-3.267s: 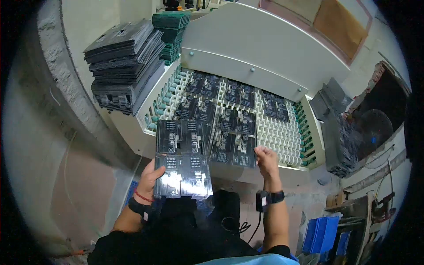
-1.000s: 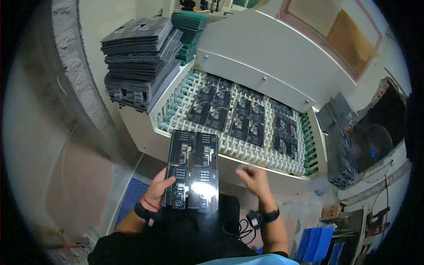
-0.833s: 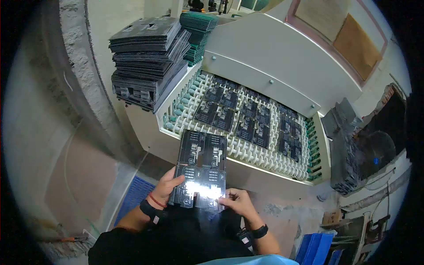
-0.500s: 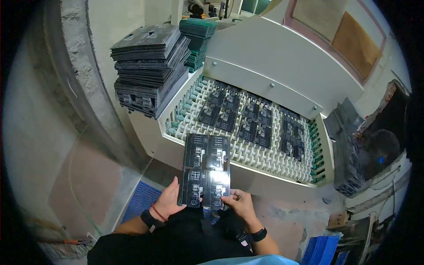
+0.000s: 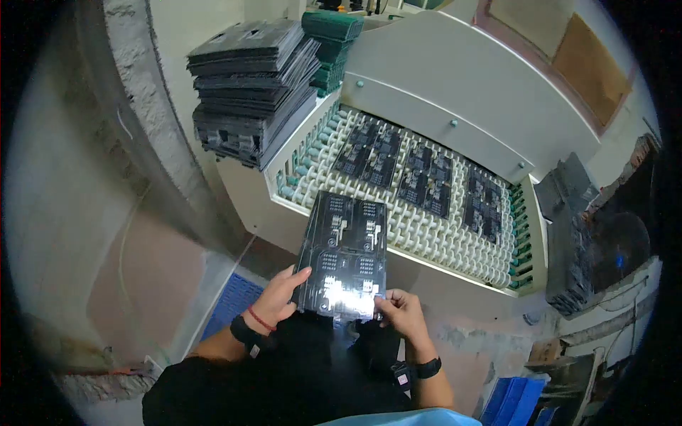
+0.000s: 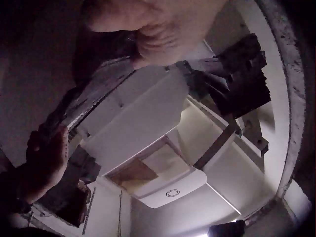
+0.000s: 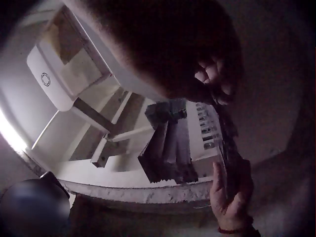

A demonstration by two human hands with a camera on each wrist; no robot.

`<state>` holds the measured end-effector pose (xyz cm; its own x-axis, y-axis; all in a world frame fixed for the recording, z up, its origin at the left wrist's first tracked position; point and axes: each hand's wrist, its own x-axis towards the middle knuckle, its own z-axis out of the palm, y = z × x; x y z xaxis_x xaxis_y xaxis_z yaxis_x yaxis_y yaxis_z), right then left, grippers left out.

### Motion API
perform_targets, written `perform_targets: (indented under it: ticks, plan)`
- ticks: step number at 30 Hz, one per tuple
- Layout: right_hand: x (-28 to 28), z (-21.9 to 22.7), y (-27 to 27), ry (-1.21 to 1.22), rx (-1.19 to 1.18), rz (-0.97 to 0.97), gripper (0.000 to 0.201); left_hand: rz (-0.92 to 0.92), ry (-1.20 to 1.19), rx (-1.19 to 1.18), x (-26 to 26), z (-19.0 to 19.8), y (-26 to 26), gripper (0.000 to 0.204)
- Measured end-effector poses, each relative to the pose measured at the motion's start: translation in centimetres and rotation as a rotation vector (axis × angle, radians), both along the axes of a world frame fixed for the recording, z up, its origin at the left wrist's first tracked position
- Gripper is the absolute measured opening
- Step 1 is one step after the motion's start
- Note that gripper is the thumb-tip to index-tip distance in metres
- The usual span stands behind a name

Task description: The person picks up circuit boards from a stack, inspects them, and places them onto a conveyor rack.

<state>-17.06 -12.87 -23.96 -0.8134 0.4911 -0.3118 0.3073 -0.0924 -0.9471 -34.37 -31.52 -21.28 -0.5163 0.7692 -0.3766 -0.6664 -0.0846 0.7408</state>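
Observation:
A small stack of dark circuit board panels (image 5: 342, 245), printed with pale markings and glossy with reflected light, is held up in front of the person's body. My left hand (image 5: 277, 301) grips it at the left edge, thumb over the top face; the right wrist view shows that hand's fingers (image 7: 236, 203) wrapping the stack's edge. At the lower right corner my right hand (image 5: 405, 315) pinches the stack between thumb and fingers. Beyond it, several similar circuit boards (image 5: 426, 192) lie flat in three columns on the machine's white rollers (image 5: 440, 245).
A tall pile of grey-black racks (image 5: 249, 92) stands at the machine's left corner, beside a green stack (image 5: 332, 46). More dark racks (image 5: 568, 241) stand off the right side. The machine's white cover (image 5: 455, 85) rises behind the rollers. Blue bins (image 5: 513, 399) sit low at right.
My right hand has left a board on the rollers and come to the held stack's lower right corner. Boards on the rollers have moved toward the cover. My left hand loosened briefly, then gripped again.

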Motion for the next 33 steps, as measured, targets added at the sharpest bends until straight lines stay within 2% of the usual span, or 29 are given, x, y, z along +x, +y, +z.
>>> perform_targets:
  ticks: [4, 6, 7, 8, 11, 13, 18, 22, 24, 27, 28, 30, 33]
  plan:
    - [0.6, 0.4, 0.5, 0.02, -0.055, -0.055, 0.015, 0.036, -0.086, 0.134, -0.6, -2.0, 0.6, 0.029]
    - [1.5, 0.0, 0.9, 0.186, -0.141, -0.153, 0.015, 0.072, -0.075, 0.163, -1.1, -3.2, 0.6, 0.033]
    - [2.0, 0.9, 0.7, 0.163, -0.161, -0.236, 0.016, 0.05, -0.044, 0.166, -1.4, -3.2, 0.4, 0.039]
    - [2.8, 1.1, 0.8, 0.161, -0.16, -0.224, 0.016, 0.033, -0.014, 0.169, -1.6, -3.3, 0.1, 0.046]
    - [5.5, -0.4, 2.0, 0.217, -0.155, -0.256, 0.016, 0.091, -0.07, 0.14, -3.2, -3.5, -1.2, 0.054]
    - [6.5, -2.0, 2.6, 0.352, -0.2, -0.392, 0.013, 0.099, -0.046, 0.184, -4.2, -3.5, -2.7, 0.054]
    - [4.3, -2.0, 2.2, 0.335, -0.19, -0.367, 0.014, 0.08, -0.094, 0.257, -5.4, -1.5, -5.0, 0.052]
    - [-1.1, -1.6, 1.0, 0.311, -0.215, -0.238, 0.018, 0.074, -0.188, 0.314, -5.1, 0.1, -6.0, 0.045]
    - [-4.0, -0.8, 0.1, 0.255, -0.274, -0.223, 0.021, 0.067, -0.151, 0.293, -4.9, 0.2, -6.2, 0.043]
    - [-7.5, -1.4, -0.8, 0.323, -0.275, -0.198, 0.021, 0.071, -0.143, 0.311, -4.2, 0.7, -6.2, 0.041]
    - [-7.7, -1.2, -0.6, 0.327, -0.274, -0.204, 0.021, 0.083, -0.135, 0.296, -4.0, 0.7, -6.2, 0.04]
    - [-7.5, -1.1, -0.2, 0.211, -0.034, -0.254, 0.024, 0.087, -0.13, 0.277, -4.0, 0.6, -6.3, 0.039]
    - [-5.1, -0.7, 1.2, 0.192, -0.037, -0.329, 0.025, 0.12, -0.077, 0.25, -3.8, 0.2, -5.8, 0.033]
